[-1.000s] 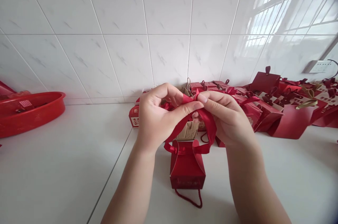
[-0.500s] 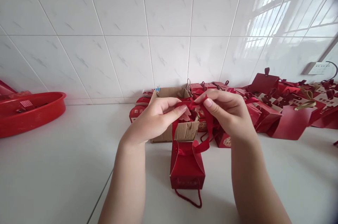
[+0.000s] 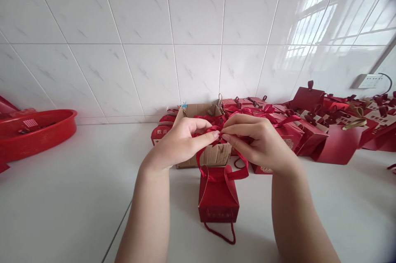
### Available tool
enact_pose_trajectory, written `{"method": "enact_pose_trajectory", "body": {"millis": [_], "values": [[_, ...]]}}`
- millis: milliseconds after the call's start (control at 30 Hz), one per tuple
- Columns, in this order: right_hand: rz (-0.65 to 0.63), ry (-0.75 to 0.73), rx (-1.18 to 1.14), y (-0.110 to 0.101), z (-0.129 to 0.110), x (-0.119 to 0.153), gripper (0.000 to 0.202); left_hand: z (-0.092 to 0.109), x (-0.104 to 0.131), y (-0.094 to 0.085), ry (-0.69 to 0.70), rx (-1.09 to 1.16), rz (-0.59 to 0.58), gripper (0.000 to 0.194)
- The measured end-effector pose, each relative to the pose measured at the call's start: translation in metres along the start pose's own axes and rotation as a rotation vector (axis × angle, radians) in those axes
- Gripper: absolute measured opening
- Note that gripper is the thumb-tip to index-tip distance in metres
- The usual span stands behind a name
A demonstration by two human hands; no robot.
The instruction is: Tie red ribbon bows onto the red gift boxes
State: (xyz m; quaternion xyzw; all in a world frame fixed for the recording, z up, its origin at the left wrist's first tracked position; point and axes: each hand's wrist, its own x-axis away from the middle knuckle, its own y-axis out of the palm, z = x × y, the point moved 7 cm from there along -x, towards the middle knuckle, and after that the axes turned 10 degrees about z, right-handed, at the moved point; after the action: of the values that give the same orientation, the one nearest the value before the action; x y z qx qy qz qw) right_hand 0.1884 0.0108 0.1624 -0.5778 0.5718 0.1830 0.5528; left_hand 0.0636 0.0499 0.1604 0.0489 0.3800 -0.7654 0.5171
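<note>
A small red gift box (image 3: 218,197) stands on the white counter in front of me, its corded handle hanging toward me. Red ribbon (image 3: 239,173) runs through the top of the box and rises in a loop to my fingers. My left hand (image 3: 188,137) pinches the ribbon between thumb and forefinger. Close against it, my right hand (image 3: 255,137) also pinches the ribbon, and the fingertips of both hands nearly meet. The exact crossing of the ribbon there is partly hidden by my fingers.
Behind my hands sits an open cardboard box (image 3: 206,156) with red ribbon in it. Many red gift boxes (image 3: 338,143) crowd the right side along the tiled wall. A red basin (image 3: 37,135) rests at the left. A wall socket (image 3: 368,81) is at far right.
My right hand has moved left and slightly down, bringing its fingertips to my left hand's. The ribbon loop bows outward more; the red box has barely shifted.
</note>
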Motion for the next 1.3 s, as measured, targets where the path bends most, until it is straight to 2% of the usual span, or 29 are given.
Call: {"method": "enact_pose_trajectory", "body": {"millis": [233, 333, 433, 533, 600, 733, 833, 1033, 1200, 1300], "values": [[0.067, 0.054, 0.016, -0.003, 0.004, 0.000, 0.019, 0.007, 0.003, 0.001, 0.012, 0.015, -0.023, 0.052], [0.120, 0.145, -0.012, -0.006, 0.005, -0.001, 0.018, 0.014, 0.008, -0.001, 0.050, -0.036, -0.012, 0.052], [0.156, 0.223, -0.060, -0.008, 0.007, 0.001, 0.017, 0.018, 0.015, -0.005, 0.062, -0.196, 0.031, 0.048], [0.304, 0.263, -0.145, -0.016, 0.010, 0.005, 0.015, 0.025, 0.024, -0.011, 0.143, -0.431, 0.160, 0.042], [0.420, 0.356, -0.222, -0.020, 0.019, 0.014, 0.016, 0.031, 0.031, -0.013, 0.211, -0.565, 0.231, 0.037], [0.566, 0.569, -0.334, -0.023, 0.039, 0.043, 0.019, 0.033, 0.043, -0.007, 0.312, -0.741, 0.246, 0.037], [0.599, 0.663, -0.343, -0.025, 0.048, 0.068, 0.019, 0.028, 0.052, -0.010, 0.348, -0.836, 0.261, 0.039], [0.582, 0.799, -0.217, -0.033, 0.052, 0.111, 0.022, 0.006, 0.072, -0.032, 0.326, -0.943, 0.316, 0.035], [0.570, 0.866, -0.125, -0.042, 0.053, 0.140, 0.025, -0.016, 0.102, -0.049, 0.324, -1.077, 0.308, 0.034], [0.536, 0.903, -0.040, -0.047, 0.055, 0.156, 0.027, -0.034, 0.121, -0.058, 0.264, -1.142, 0.264, 0.035]]}}
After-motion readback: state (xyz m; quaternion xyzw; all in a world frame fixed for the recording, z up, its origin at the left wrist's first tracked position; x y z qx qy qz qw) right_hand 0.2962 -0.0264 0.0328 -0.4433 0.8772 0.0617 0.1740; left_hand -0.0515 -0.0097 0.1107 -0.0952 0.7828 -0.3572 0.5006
